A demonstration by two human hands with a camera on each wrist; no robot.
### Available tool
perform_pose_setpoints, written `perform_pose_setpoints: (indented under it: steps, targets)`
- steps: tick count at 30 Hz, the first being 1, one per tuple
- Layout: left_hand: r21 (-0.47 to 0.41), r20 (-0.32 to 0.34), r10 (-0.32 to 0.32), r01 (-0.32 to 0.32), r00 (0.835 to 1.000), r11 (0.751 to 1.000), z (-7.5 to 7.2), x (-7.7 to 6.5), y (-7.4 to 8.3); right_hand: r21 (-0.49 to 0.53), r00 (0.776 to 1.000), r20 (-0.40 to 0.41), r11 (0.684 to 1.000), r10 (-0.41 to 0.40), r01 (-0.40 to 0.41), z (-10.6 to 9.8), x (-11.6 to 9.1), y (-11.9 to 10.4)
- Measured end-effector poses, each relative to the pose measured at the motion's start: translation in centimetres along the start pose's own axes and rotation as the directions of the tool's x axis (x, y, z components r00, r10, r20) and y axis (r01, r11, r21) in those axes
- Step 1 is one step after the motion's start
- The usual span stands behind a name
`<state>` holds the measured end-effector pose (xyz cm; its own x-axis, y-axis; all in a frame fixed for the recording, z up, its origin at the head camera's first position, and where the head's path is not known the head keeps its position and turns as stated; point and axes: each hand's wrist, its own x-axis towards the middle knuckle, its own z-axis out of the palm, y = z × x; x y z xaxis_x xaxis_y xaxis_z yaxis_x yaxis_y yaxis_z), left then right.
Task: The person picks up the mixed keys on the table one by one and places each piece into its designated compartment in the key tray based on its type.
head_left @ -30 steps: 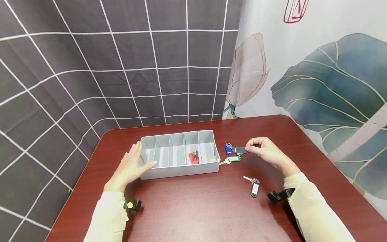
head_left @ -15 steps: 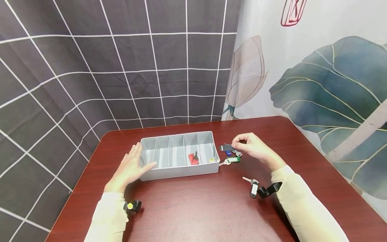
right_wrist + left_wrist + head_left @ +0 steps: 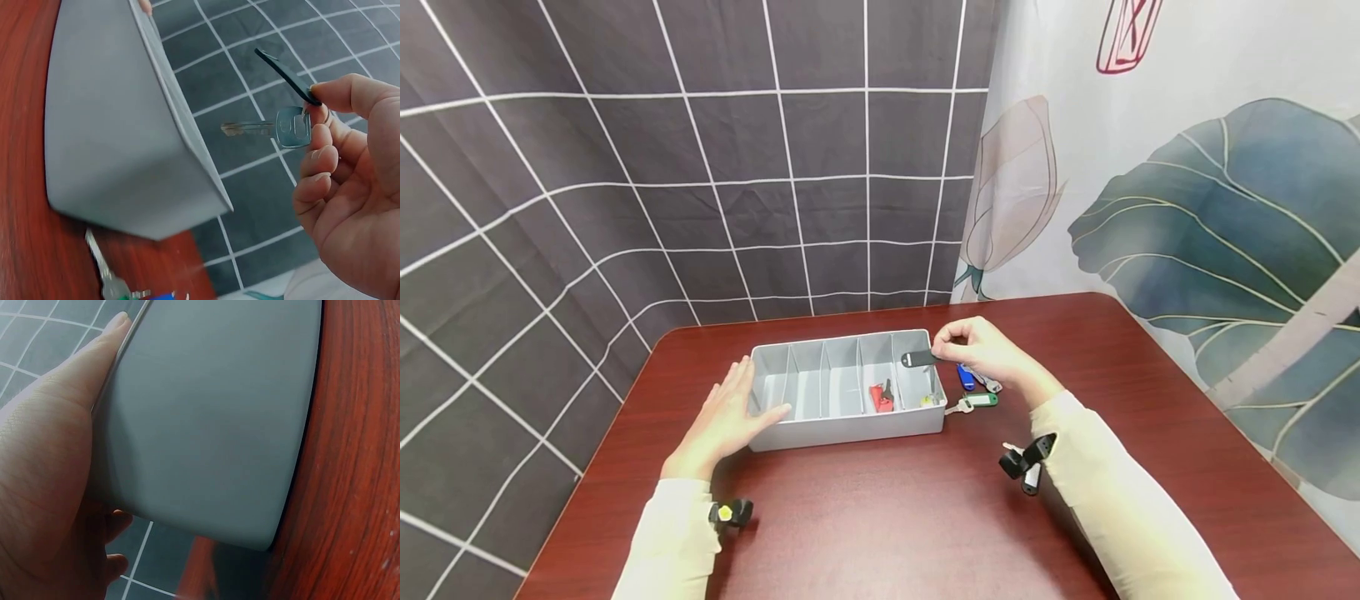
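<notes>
Between thumb and forefinger, my right hand [image 3: 981,346] pinches a black key tag [image 3: 917,358], held over the rightmost compartment of a grey divided tray [image 3: 850,429]. In the right wrist view its silver key [image 3: 292,127] hangs from the tag's ring. My left hand [image 3: 722,412] rests at the tray's left end, fingers extended along the side and the thumb straight on the front rim. A red-tagged key [image 3: 880,398] lies in the compartment second from the right. Something small and yellow [image 3: 928,400] is in the rightmost one.
Right of the tray lie a blue key tag [image 3: 966,377] and a green key tag [image 3: 981,400], with keys. Another black-tagged key [image 3: 1032,479] lies nearer, partly hidden by the right wrist camera [image 3: 1026,454]. Curtains hang behind the dark red table [image 3: 850,533].
My right hand has carried the black key tag leftward from beside the blue and green tags to above the tray's right end. The left hand has stayed put.
</notes>
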<state>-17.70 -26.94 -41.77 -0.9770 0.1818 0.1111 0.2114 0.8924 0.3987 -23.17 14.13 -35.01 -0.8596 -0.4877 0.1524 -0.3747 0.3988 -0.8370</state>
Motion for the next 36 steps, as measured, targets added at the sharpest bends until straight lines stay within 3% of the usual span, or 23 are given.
perform_pose_setpoints:
  steps: [6, 14, 26, 36]
  targets:
    - [-0.002, -0.007, 0.000, 0.000, 1.000, 1.000, 0.1, 0.0, 0.0, 0.001, 0.999, 0.024, 1.000, -0.023, 0.023, 0.9, 0.6, -3.5]
    - [-0.005, -0.007, -0.008, 0.008, 1.000, 1.000, 0.3, -0.2, 0.0, 0.081, 0.999, 0.011, 0.996, -0.037, 0.036, 2.9, 3.9, -1.4]
    - [0.006, -0.014, -0.003, 0.003, 1.000, 1.000, 0.2, 0.0, 0.0, 0.148, 0.996, 0.013, 0.985, -0.091, 0.088, 5.8, 7.0, -1.8]
    - [0.006, -0.019, -0.001, 0.001, 1.000, 1.000, 0.2, 0.1, -0.1, 0.179, 0.998, 0.045, 0.983, -0.053, 0.044, 7.5, 8.8, -1.7]
